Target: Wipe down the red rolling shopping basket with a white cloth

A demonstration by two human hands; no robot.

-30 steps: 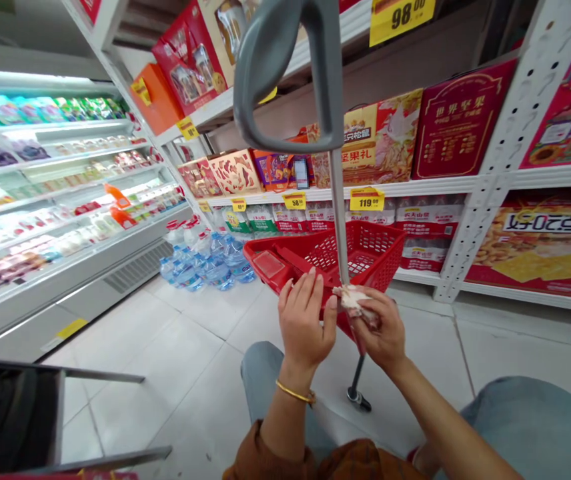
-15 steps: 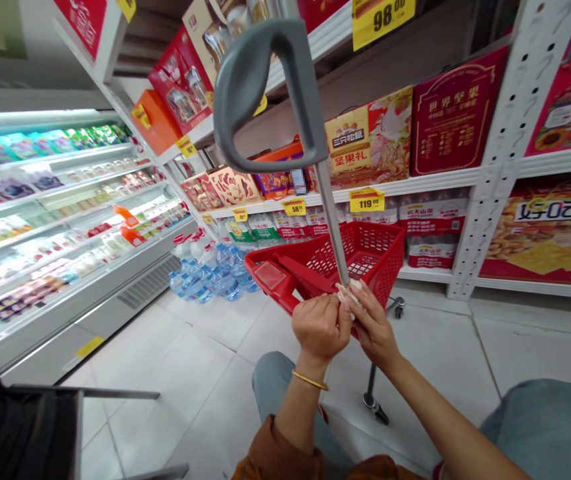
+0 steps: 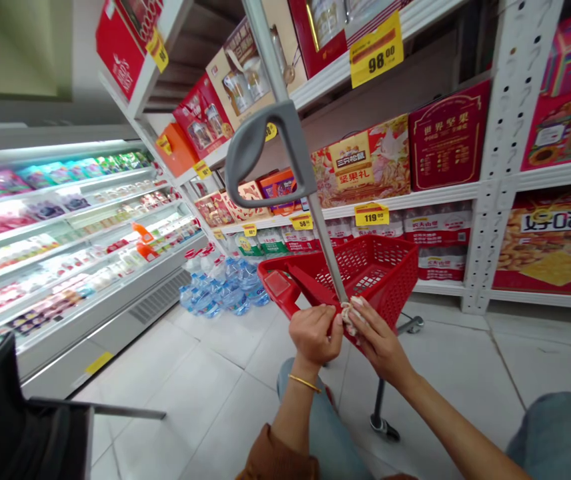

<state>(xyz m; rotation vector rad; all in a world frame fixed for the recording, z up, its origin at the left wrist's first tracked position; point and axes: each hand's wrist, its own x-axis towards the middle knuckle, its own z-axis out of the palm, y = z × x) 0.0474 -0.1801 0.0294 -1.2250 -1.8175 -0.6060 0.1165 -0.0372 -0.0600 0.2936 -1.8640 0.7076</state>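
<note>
A red shopping cart (image 3: 395,273) with a perforated basket stands in front of me. From its near end rises a slanted metal pole (image 3: 326,250) with a grey loop handle (image 3: 298,150) on it. My right hand (image 3: 378,340) presses a crumpled whitish cloth (image 3: 351,315) against the lower pole, fingers closed over it. Close beside it, my left hand (image 3: 315,333) is closed in a fist at the cart's near edge, a gold bangle on its wrist. What lies inside that fist is hidden.
White shelves (image 3: 440,200) with boxed goods and bottle packs run behind the cart. Wrapped water bottles (image 3: 225,287) stand on the tiled floor (image 3: 205,387) at left. A lit refrigerated case (image 3: 90,280) lines the left side. A black chair (image 3: 30,420) is near lower left.
The view has shifted, so the cart and shelves sit lower and more to the right. My left hand has moved slightly away from the cloth; my right hand still holds it at the pole.
</note>
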